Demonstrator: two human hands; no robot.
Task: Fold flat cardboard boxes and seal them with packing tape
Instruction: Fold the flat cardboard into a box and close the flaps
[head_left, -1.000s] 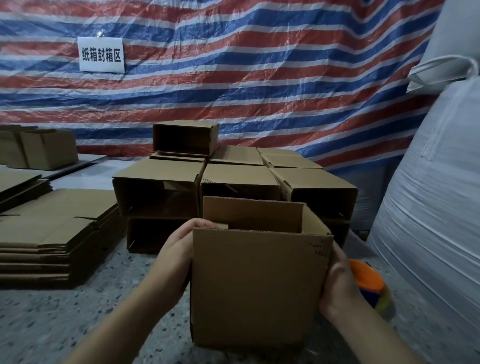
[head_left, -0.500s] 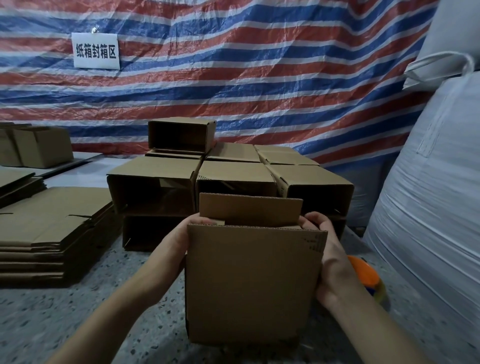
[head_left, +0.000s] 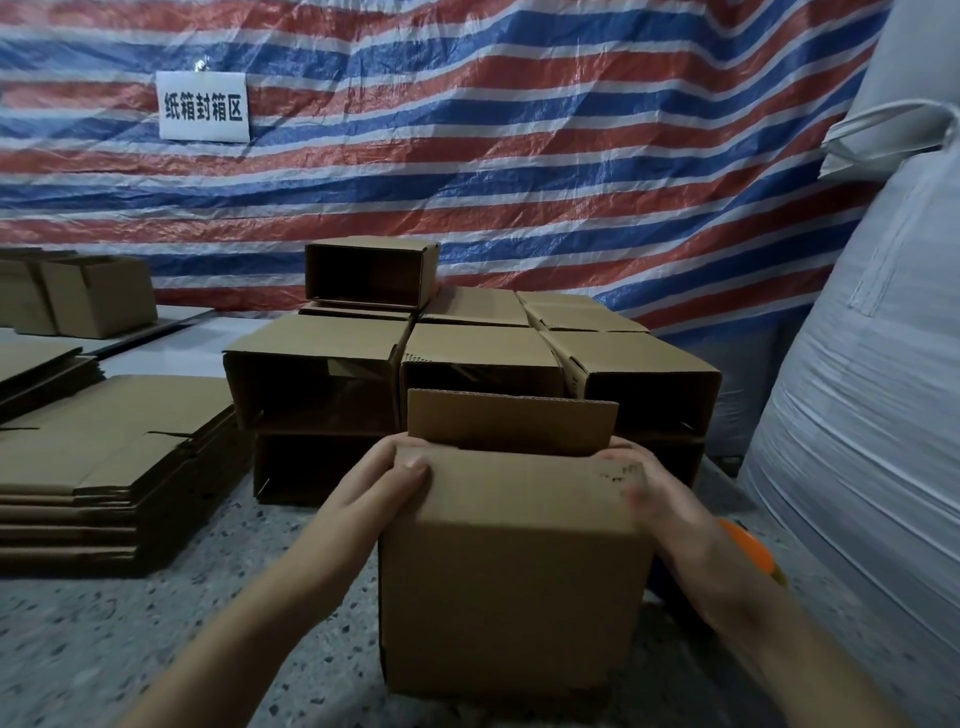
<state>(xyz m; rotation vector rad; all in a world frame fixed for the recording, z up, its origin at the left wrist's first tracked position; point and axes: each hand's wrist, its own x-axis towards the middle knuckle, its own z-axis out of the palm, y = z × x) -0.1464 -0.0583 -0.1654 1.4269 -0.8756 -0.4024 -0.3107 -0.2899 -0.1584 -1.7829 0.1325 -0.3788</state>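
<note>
Striped red, white and blue plastic sheeting (head_left: 519, 156) hangs behind a speckled grey stone floor (head_left: 104, 649), with a white sign bearing dark characters (head_left: 203, 106) pinned to it. Standing upright on the floor, directly between both sets of fingers, is a brown corrugated cardboard box (head_left: 511, 582), opened into shape. The left hand (head_left: 382, 486) curls its fingers over the box's top left corner, thumb lying on the near panel. The right hand (head_left: 652, 493), blurred, grips the top right corner, fingers bent over the edge. Just beyond the fingertips, one brown top flap (head_left: 511, 421) stands upright, not yet folded down; the side flaps seem pressed inward under the fingers, though that is hard to confirm. No tape shows on this box. Farther beyond the fingers sits a pile of brown formed cardboard boxes lying with open ends (head_left: 467, 358), so several are shaped already. Well left of the left fingers lies a stack of flat brown cardboard blanks (head_left: 114, 447), still to be folded. Behind the right wrist peeks an orange rounded object (head_left: 748, 551), possibly a tape dispenser. A large white woven sack (head_left: 872, 395) fills the right side.
</note>
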